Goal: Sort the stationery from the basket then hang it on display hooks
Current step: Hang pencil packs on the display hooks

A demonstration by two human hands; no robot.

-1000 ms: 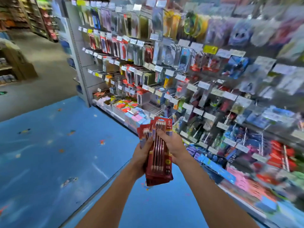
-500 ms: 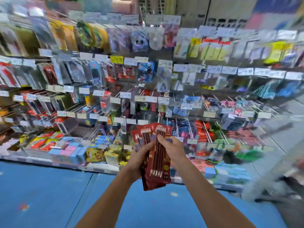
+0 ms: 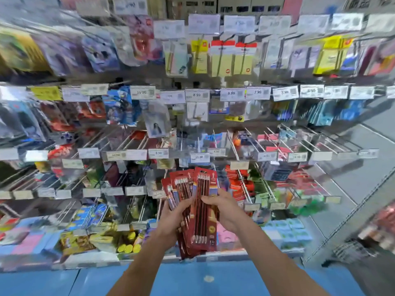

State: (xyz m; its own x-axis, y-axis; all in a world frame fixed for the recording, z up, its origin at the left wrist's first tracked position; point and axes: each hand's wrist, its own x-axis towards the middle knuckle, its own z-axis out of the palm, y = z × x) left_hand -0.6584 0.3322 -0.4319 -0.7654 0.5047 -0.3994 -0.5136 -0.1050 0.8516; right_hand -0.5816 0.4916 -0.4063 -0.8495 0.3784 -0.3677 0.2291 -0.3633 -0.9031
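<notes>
Both hands, left hand (image 3: 174, 218) and right hand (image 3: 224, 210), clamp a fanned stack of red carded pencil packs (image 3: 197, 210) before the metal display hooks (image 3: 245, 184), and pulling one free could spill the rest.

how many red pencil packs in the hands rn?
3 visible: front pack under the right hand, middle pack behind it, left pack above the left hand. More may be hidden behind.

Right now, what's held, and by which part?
A fanned stack of red pencil packs: left hand grips its left side, right hand the front pack's right edge.
</notes>
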